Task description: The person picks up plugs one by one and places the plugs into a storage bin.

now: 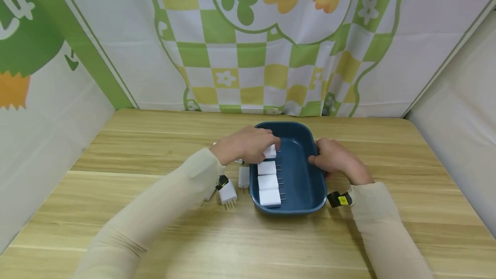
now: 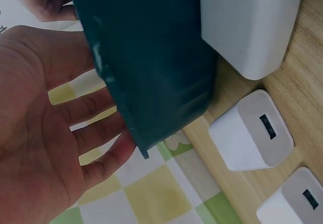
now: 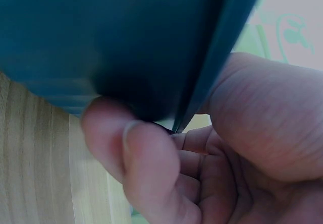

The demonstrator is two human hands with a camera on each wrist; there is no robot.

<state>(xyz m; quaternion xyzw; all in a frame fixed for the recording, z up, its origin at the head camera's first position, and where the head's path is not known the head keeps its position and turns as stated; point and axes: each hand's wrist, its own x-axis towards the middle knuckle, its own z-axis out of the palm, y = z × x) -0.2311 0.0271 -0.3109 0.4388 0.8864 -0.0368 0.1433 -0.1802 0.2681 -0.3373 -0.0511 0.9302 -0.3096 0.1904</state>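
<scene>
A dark blue rectangular container (image 1: pixel 298 175) holds several white USB chargers in a column along its left wall, prongs pointing right. The nearest of these chargers (image 1: pixel 269 198) lies at the front corner. My left hand (image 1: pixel 248 143) reaches over the container's left rim, and its fingers hold the rearmost charger (image 1: pixel 270 152); in the left wrist view those fingertips are hidden behind the wall. My right hand (image 1: pixel 335 156) grips the container's right rim, thumb over the edge and curled fingers (image 3: pixel 151 158) against the outside wall.
Left of the container, more white chargers lie on the wooden table (image 1: pixel 186 236), among them one charger (image 1: pixel 227 193) with prongs toward the front and another charger (image 1: pixel 243 177) close by the wall. A patterned green and yellow curtain (image 1: pixel 248 55) hangs behind the table.
</scene>
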